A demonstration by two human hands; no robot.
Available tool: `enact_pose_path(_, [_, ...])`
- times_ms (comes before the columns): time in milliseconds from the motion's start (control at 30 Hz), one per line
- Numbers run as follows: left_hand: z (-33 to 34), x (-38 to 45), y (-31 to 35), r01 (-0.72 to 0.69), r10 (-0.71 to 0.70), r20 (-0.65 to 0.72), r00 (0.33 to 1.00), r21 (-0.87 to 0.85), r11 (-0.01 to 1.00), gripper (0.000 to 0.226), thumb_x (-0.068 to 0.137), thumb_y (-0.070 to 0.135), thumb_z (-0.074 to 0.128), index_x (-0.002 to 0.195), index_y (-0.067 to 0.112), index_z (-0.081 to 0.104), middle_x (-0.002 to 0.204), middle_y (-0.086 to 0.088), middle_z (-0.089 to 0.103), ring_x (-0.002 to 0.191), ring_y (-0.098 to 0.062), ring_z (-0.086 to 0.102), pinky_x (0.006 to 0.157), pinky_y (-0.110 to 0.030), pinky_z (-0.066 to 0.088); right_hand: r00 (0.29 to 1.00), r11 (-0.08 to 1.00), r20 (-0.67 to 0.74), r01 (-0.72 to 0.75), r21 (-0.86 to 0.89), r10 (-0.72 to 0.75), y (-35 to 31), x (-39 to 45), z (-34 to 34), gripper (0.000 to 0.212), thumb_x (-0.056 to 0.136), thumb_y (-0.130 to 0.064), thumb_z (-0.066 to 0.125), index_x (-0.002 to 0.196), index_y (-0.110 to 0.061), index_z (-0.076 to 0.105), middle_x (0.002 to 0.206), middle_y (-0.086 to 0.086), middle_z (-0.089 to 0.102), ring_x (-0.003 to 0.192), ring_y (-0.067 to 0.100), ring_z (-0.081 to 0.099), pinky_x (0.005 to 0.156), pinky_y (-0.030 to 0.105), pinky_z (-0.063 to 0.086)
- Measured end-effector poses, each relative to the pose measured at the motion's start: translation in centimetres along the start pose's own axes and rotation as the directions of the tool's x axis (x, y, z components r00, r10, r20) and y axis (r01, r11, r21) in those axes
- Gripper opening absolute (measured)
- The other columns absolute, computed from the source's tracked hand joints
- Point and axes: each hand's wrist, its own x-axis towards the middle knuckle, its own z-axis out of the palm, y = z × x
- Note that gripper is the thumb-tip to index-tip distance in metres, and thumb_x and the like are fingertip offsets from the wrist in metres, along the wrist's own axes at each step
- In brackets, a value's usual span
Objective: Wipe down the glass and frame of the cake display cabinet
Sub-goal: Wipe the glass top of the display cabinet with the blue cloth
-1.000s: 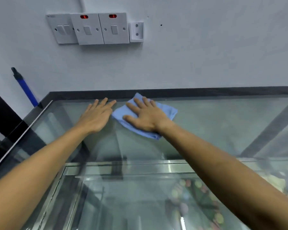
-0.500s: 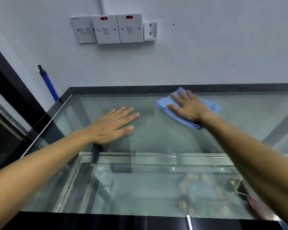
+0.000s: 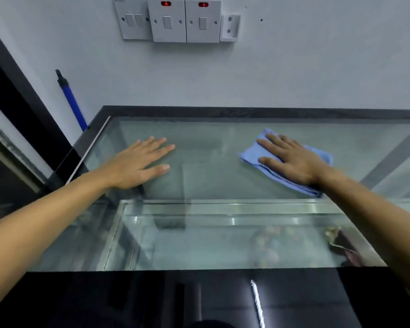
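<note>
The right hand (image 3: 294, 159), fingers flat on the blue cloth (image 3: 287, 171), has swept rightward away from the left hand (image 3: 137, 164); that one rests flat, holding nothing; the glass top (image 3: 211, 181) beyond the left hand's side remains unwiped.

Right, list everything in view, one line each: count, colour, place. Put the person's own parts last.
cloth: one, blue, folded, on the glass top right of centre, under the right hand
glass top: one, clear, cabinet's upper surface
frame: one, dark, round the glass
switch plates: three, white, two with red lights, on the wall above
handle: one, blue with black tip, leaning on the wall at left
left hand: flat on the bare glass
right hand: flat, pressing the cloth
</note>
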Motion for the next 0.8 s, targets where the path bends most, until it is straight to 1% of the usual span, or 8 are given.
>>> enact_pose_path(67, [0.1,0.1,0.0,0.001,-0.001,-0.003,1.0,-0.029,1.0,0.082,0.081,0.094,0.002,0.155,0.059,0.002,0.168,0.021,-0.007,0.157,-0.005,-0.012,0.128,-0.034,-0.008,0.999,0.999,-0.014,-0.038,-0.019,0.038,-4.5,4.0,1.2,0.085,0.091,-0.086,0.018,0.164,-0.043,0.014,0.175,-0.004,0.004,0.161,0.026,0.005,0.129,0.041,0.005])
enact_pose_path(167, [-0.1,-0.1,-0.1,0.003,-0.002,0.013,1.0,-0.081,0.997,0.089,0.074,0.096,-0.011,0.153,0.056,0.002,0.171,0.017,-0.003,0.157,-0.006,-0.01,0.128,-0.033,-0.008,0.981,0.979,0.012,0.196,-0.055,-0.195,-14.5,3.0,3.2,0.083,0.093,-0.08,0.023,0.165,-0.038,0.018,0.175,0.0,0.008,0.161,0.029,0.004,0.13,0.041,0.0])
enact_pose_path(300, [0.1,-2.1,-0.4,-0.041,0.041,0.014,0.999,-0.014,0.999,0.092,0.075,0.097,-0.006,0.156,0.054,-0.001,0.169,0.018,-0.01,0.157,-0.007,-0.014,0.129,-0.035,-0.008,0.779,0.781,0.088,0.624,-0.016,-0.621,-17.3,-10.0,4.2,0.074,0.099,-0.072,0.042,0.163,-0.041,0.023,0.175,-0.007,0.005,0.162,0.02,-0.002,0.131,0.042,0.0])
enact_pose_path(367, [0.4,-3.5,-0.5,-0.077,0.077,0.014,0.997,0.003,0.997,0.085,0.081,0.094,0.001,0.157,0.055,-0.003,0.169,0.02,-0.013,0.156,-0.005,-0.017,0.129,-0.036,-0.008,0.801,0.806,0.083,0.59,0.048,-0.592,-12.9,-13.0,3.1,0.072,0.099,-0.071,0.047,0.162,-0.045,0.024,0.174,-0.015,0.007,0.161,0.013,0.001,0.131,0.044,0.008])
enact_pose_path(500, [0.5,-4.7,-0.4,-0.075,0.075,0.021,0.997,0.002,0.997,0.076,0.09,0.083,0.008,0.159,0.052,-0.001,0.168,0.022,-0.013,0.155,-0.001,-0.018,0.129,-0.035,-0.009,0.986,0.986,0.025,0.163,0.042,-0.164,-5.6,-6.0,1.0,0.065,0.094,-0.082,0.03,0.154,-0.065,0.012,0.172,-0.02,0.006,0.161,0.011,0.004,0.13,0.032,0.004])
enact_pose_path(633, [0.3,-4.5,-0.1,-0.013,0.012,-0.014,1.0,-0.127,0.992,0.077,0.09,0.08,-0.002,0.16,0.049,0.002,0.171,0.019,-0.006,0.156,0.0,-0.013,0.129,-0.032,-0.008,0.991,0.993,-0.06,-0.116,0.0,0.116,-9.1,3.7,2.2,0.07,0.1,-0.072,0.029,0.163,-0.042,0.02,0.175,-0.002,0.009,0.16,0.029,0.01,0.128,0.043,0.009])
enact_pose_path(700, [0.3,-4.7,-0.3,0.046,-0.055,-0.033,0.998,-0.234,0.971,0.092,0.082,0.088,-0.008,0.162,0.044,0.002,0.171,0.018,-0.004,0.156,0.001,-0.01,0.128,-0.028,-0.006,0.997,0.998,-0.048,-0.064,-0.019,0.063,-15.5,4.8,3.6,0.073,0.102,-0.071,0.029,0.165,-0.036,0.019,0.175,0.005,0.008,0.16,0.034,0.009,0.128,0.046,0.008])
enact_pose_path(800, [0.2,-5.0,-0.7,0.069,-0.071,-0.007,0.997,-0.183,0.981,0.115,0.069,0.1,-0.005,0.164,0.036,0.005,0.171,0.014,-0.001,0.156,-0.004,-0.008,0.123,-0.024,-0.01,0.95,0.949,0.011,0.313,-0.045,-0.313,-24.6,-2.4,5.9,0.079,0.096,-0.076,0.021,0.165,-0.037,0.018,0.175,0.005,0.01,0.161,0.034,0.006,0.13,0.047,0.003])
